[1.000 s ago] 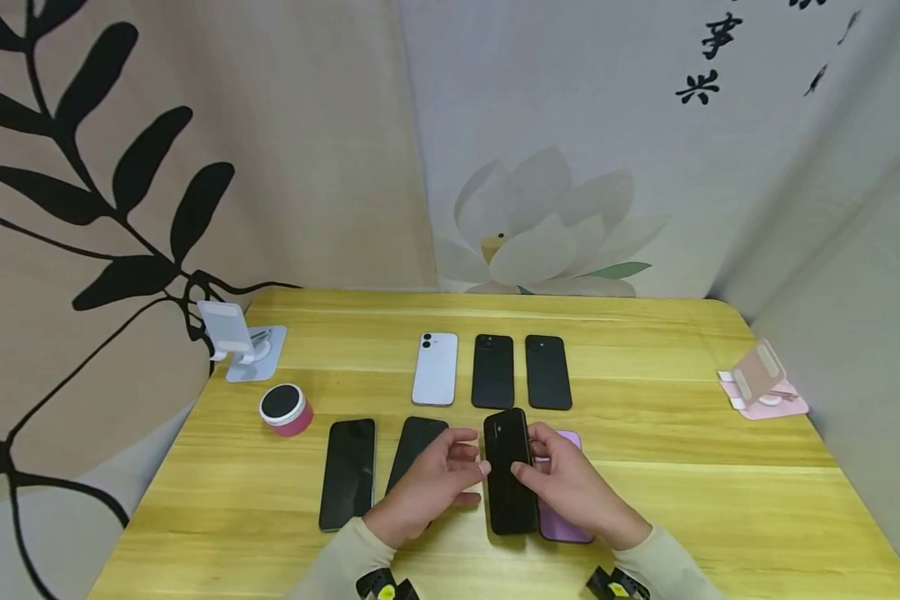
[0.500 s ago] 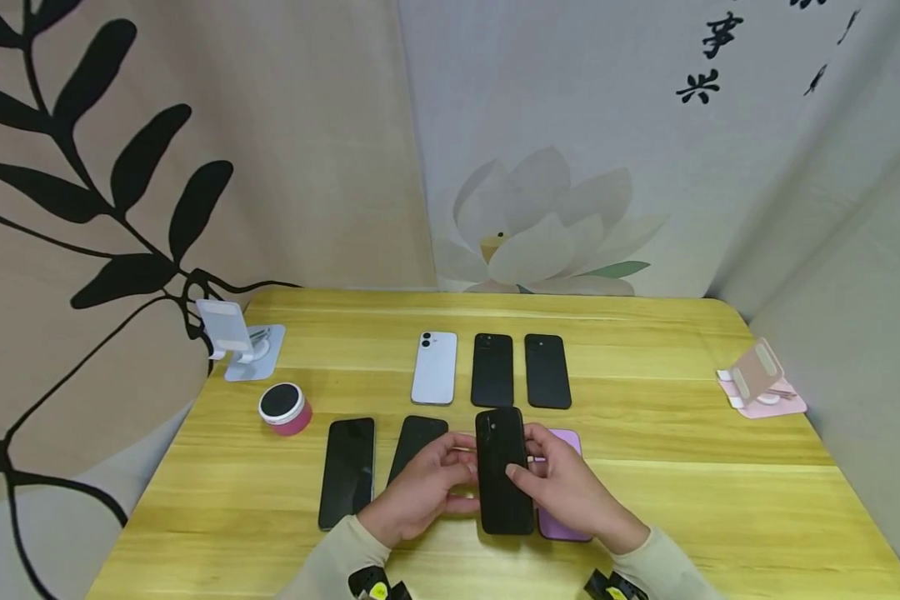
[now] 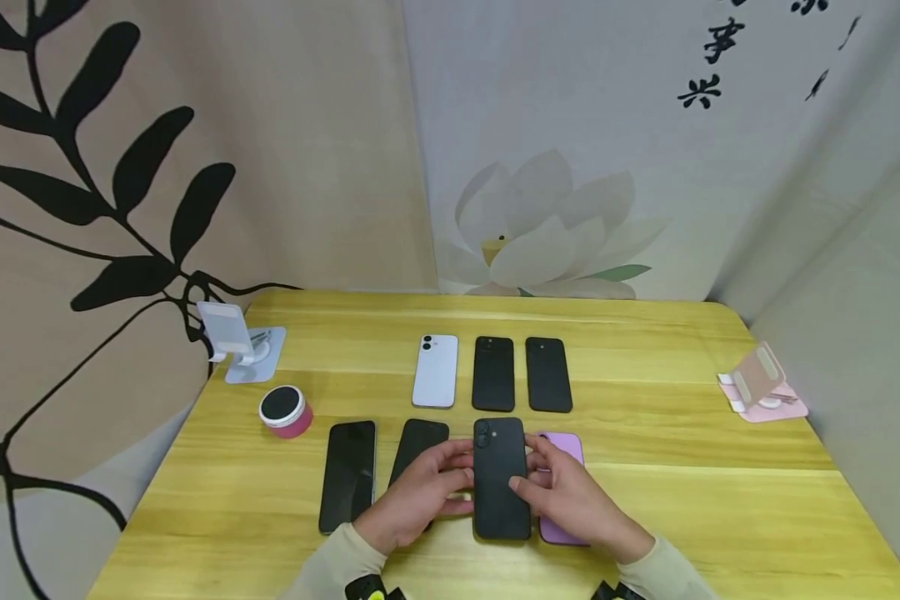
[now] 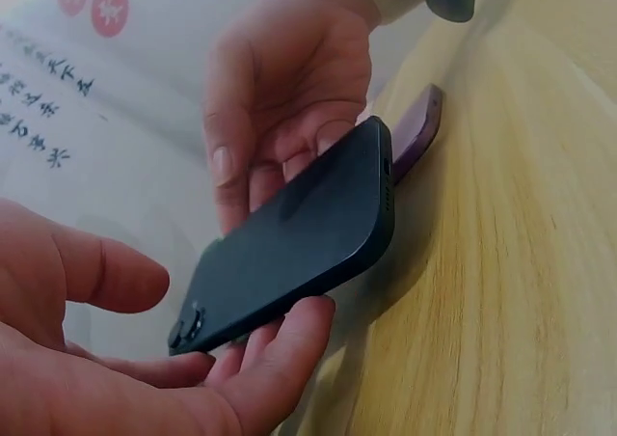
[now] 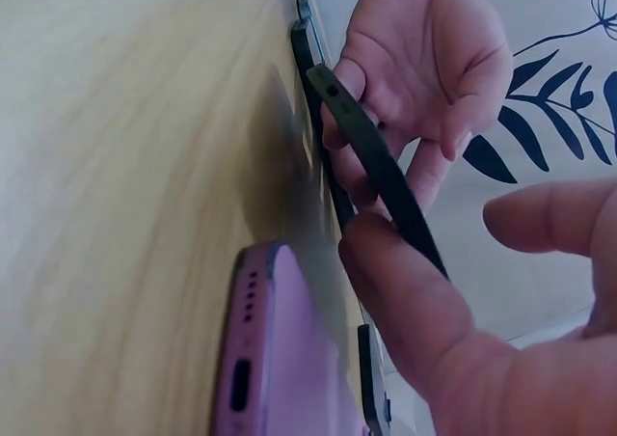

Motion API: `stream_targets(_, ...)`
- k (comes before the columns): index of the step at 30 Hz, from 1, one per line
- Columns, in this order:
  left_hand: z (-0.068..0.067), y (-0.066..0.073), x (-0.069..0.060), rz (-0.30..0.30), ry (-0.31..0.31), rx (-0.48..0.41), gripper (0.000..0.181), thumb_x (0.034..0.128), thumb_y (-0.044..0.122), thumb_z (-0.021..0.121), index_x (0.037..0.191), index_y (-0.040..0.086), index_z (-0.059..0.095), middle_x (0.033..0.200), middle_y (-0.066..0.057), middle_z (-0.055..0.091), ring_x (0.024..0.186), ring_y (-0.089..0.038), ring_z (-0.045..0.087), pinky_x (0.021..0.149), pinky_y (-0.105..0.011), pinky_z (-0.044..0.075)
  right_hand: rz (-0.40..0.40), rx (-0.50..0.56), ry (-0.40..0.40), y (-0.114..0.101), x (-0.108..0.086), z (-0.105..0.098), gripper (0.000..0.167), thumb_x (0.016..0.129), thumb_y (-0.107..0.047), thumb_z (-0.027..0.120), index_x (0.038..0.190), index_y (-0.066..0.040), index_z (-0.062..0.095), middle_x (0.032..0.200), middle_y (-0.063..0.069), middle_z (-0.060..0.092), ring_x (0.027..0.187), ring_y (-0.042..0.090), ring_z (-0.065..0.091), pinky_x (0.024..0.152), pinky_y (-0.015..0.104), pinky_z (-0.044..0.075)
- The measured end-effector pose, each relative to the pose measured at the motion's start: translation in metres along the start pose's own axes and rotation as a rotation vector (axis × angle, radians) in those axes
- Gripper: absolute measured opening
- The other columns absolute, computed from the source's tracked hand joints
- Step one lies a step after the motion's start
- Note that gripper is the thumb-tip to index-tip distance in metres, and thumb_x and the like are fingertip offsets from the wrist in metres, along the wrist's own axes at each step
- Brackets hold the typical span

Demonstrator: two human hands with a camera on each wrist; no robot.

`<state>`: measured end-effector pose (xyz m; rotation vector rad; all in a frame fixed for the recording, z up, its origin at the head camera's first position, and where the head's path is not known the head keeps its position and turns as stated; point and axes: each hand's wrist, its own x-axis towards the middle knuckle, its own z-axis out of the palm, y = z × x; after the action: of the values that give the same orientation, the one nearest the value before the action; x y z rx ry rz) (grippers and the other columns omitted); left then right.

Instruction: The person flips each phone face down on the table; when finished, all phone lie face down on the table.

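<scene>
A black smartphone (image 3: 501,483) is held above the table, its back with the camera lenses facing up. My right hand (image 3: 573,500) holds its right side, fingers underneath and thumb over the back. On the phone's other side is my left hand (image 3: 420,497). In the left wrist view, its fingertips (image 4: 310,318) touch the phone's lower edge, while its thumb stands apart. Below my right hand lies a purple phone (image 3: 567,446), partly hidden. Another black phone (image 3: 420,437) lies partly under my left hand, beside a dark phone (image 3: 347,477) further left.
A white phone (image 3: 435,371) and two black phones (image 3: 492,373) lie in a row behind. To the left are a pink jar (image 3: 286,410) with a dark top and a white phone stand (image 3: 247,346). A pink stand (image 3: 765,387) sits near the right edge of the wooden table (image 3: 682,467).
The held phone has shifted slightly left to my left fingers, and its back has tilted to catch more light. The phones on the table have not moved.
</scene>
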<state>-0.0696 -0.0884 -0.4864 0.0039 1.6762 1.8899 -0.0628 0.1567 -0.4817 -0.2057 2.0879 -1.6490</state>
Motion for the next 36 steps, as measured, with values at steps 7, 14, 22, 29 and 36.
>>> stream_targets(7,0.002,0.001,-0.002,0.023,-0.004,0.042,0.060,0.1068,0.010,0.054,0.161,-0.008,0.034,0.143,-0.025,0.054,0.118,-0.027,0.068,0.094,-0.048,0.063,0.033,-0.023,0.029,0.004,0.001,0.000,0.079,0.102,-0.021,0.070,0.161,0.011,0.027,0.137,0.025,0.063,0.117,0.028,0.072,0.085,0.034,0.065)
stream_targets(14,0.002,0.002,-0.003,0.030,0.016,0.113,0.057,0.1105,0.014,0.050,0.161,-0.006,0.034,0.150,-0.025,0.053,0.130,-0.032,0.063,0.098,-0.050,0.061,0.037,-0.014,0.043,0.005,0.000,-0.001,0.077,0.101,-0.023,0.071,0.159,0.010,0.033,0.150,0.032,0.054,0.127,0.035,0.067,0.088,0.036,0.065)
stream_targets(22,0.006,0.007,-0.006,0.013,0.037,0.176,0.060,0.1099,0.017,0.055,0.161,-0.006,0.035,0.146,-0.024,0.057,0.136,-0.037,0.060,0.101,-0.054,0.058,0.023,-0.094,0.062,0.005,0.001,-0.001,0.071,0.101,-0.026,0.071,0.156,0.008,0.043,0.149,0.025,0.059,0.126,0.031,0.066,0.090,0.030,0.062)
stream_targets(29,0.006,0.009,-0.006,0.001,0.063,0.205,0.063,0.1087,0.021,0.059,0.161,-0.005,0.036,0.152,-0.026,0.053,0.137,-0.037,0.060,0.103,-0.055,0.057,0.012,-0.225,0.119,0.002,0.000,0.004,0.066,0.099,-0.030,0.074,0.151,0.004,0.052,0.143,0.016,0.066,0.124,0.025,0.068,0.107,0.047,0.054)
stream_targets(36,0.004,0.012,-0.008,0.013,0.096,0.266,0.065,0.1069,0.025,0.062,0.159,-0.007,0.038,0.154,-0.029,0.052,0.137,-0.039,0.060,0.100,-0.051,0.060,-0.015,-0.256,0.139,0.000,0.000,0.008,0.067,0.099,-0.030,0.074,0.153,0.002,0.052,0.144,0.015,0.066,0.129,0.030,0.066,0.115,0.062,0.045)
